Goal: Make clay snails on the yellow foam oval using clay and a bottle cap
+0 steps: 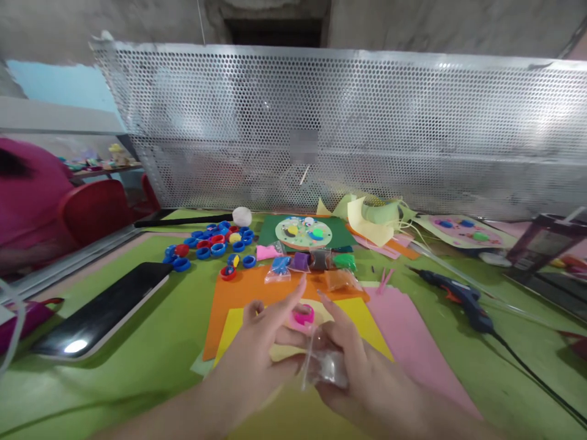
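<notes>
Pinching a clear bag (331, 368), the right hand (355, 357) sits beside a pink lump (303, 315) at the spread-fingered left hand (266, 336).

Glossy clear plastic bag (332, 368), matt orange paper (224, 311), perforated metal panel (358, 122), rough concrete wall (413, 27)

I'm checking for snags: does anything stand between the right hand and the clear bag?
Nothing visible does: the right hand holds the clear bag directly. The pink piece shows by the left hand, off to the side of the bag, not between bag and right hand.
</notes>
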Tool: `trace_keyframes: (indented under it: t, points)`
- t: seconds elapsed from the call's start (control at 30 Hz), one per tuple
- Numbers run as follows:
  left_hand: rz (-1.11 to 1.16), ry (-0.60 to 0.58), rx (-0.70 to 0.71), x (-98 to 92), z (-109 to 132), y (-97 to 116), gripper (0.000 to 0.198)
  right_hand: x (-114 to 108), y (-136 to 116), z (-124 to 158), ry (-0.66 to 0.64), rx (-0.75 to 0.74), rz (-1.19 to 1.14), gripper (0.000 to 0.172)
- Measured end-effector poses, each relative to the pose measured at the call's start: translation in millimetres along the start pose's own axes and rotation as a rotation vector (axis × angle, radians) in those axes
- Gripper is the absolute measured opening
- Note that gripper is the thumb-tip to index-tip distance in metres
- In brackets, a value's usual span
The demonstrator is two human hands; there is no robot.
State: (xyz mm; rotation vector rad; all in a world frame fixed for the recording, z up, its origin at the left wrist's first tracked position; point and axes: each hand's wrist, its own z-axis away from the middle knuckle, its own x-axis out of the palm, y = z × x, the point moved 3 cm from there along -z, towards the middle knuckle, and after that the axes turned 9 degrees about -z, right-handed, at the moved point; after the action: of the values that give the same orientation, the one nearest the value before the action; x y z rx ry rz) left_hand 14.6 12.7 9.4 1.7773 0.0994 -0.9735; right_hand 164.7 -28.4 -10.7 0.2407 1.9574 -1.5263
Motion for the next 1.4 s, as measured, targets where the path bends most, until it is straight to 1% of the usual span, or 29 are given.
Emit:
trace_keyframes:
  t: [0.1, 0.17, 0.2, 0.27, 0.33, 0.37, 0.43, 0.5, 0.53, 0.57, 0.63, 0.7, 0.73, 0.83, 0.9, 0.97, 1.07, 1.13, 1.2, 1.33, 1.4]
  points:
    - [0.071, -0.017, -0.108, 1.4, -0.8, -4.2, 0.073, 1.4, -1.3, 0.6, 0.007, -0.085, -0.019, 0.089]
    - [0.091, -0.004, -0.160, 2.5, -0.6, -6.4, 0.075, 2.4, -0.1, 0.0, 0.003, -0.083, -0.009, 0.090]
    - [0.091, 0.015, -0.166, 3.0, -0.3, -6.6, 0.077, 2.8, 1.0, -0.6, 0.007, -0.074, -0.002, 0.091]
    - [0.078, 0.049, -0.132, 4.2, 0.5, -4.9, 0.078, 3.8, 3.3, -1.9, 0.019, -0.064, -0.002, 0.093]
    - [0.060, 0.080, -0.080, 4.7, 1.4, -1.5, 0.075, 4.8, 5.3, -3.0, 0.028, -0.058, -0.011, 0.094]
    - [0.059, 0.089, -0.077, 4.4, 1.7, -0.3, 0.073, 5.1, 6.0, -3.3, 0.029, -0.047, -0.011, 0.094]
    - [0.108, 0.074, -0.143, 2.1, 1.1, -0.4, 0.073, 3.8, 5.7, -3.2, 0.024, -0.033, 0.003, 0.092]
    - [0.240, 0.024, -0.252, -2.8, -1.4, -3.0, 0.077, -1.4, 2.6, -2.7, 0.025, -0.040, 0.046, 0.086]
    - [0.329, -0.003, -0.292, -6.2, -3.5, -4.4, 0.078, -5.8, 0.5, -2.4, 0.040, -0.047, 0.070, 0.082]
    - [0.410, 0.010, -0.325, -11.0, -6.1, -6.1, 0.076, -11.2, -1.3, -2.1, 0.066, -0.050, 0.094, 0.078]
    - [0.526, 0.091, -0.341, -21.9, -11.9, -9.5, 0.070, -23.0, -2.1, -2.1, 0.136, -0.012, 0.144, 0.073]
    - [0.574, 0.162, -0.336, -29.7, -16.8, -12.4, 0.065, -33.2, 0.5, -2.8, 0.226, 0.027, 0.205, 0.069]
    - [0.580, 0.178, -0.332, -31.7, -18.4, -13.3, 0.064, -36.7, 2.5, -3.3, 0.265, 0.037, 0.237, 0.067]
    - [0.552, 0.148, -0.307, -31.0, -19.7, -12.9, 0.063, -40.0, 6.6, -5.3, 0.328, 0.025, 0.287, 0.063]
    - [0.485, 0.110, -0.259, -28.0, -17.4, -10.4, 0.063, -38.3, 5.5, -5.7, 0.309, 0.029, 0.287, 0.063]
    - [0.375, 0.090, -0.167, -24.6, -13.2, -6.9, 0.062, -35.4, 1.6, -4.6, 0.256, 0.039, 0.284, 0.066]
    - [0.189, 0.091, 0.032, -17.8, -6.0, -1.4, 0.061, -29.7, -2.0, -1.4, 0.182, 0.040, 0.279, 0.064]
    - [0.101, 0.098, 0.139, -12.6, -2.5, 0.8, 0.060, -25.0, -0.4, 0.4, 0.172, -0.006, 0.284, 0.059]
    - [0.049, 0.119, 0.200, -9.0, -1.0, 2.0, 0.059, -19.2, 3.6, 0.9, 0.145, -0.071, 0.284, 0.058]
    - [-0.082, 0.121, 0.229, -7.2, -1.4, 2.7, 0.058, -10.7, 7.5, 0.1, 0.110, -0.231, 0.310, 0.062]
    - [-0.162, 0.103, 0.241, -7.5, -1.6, 2.1, 0.056, -9.2, 6.9, -0.5, 0.096, -0.272, 0.311, 0.063]
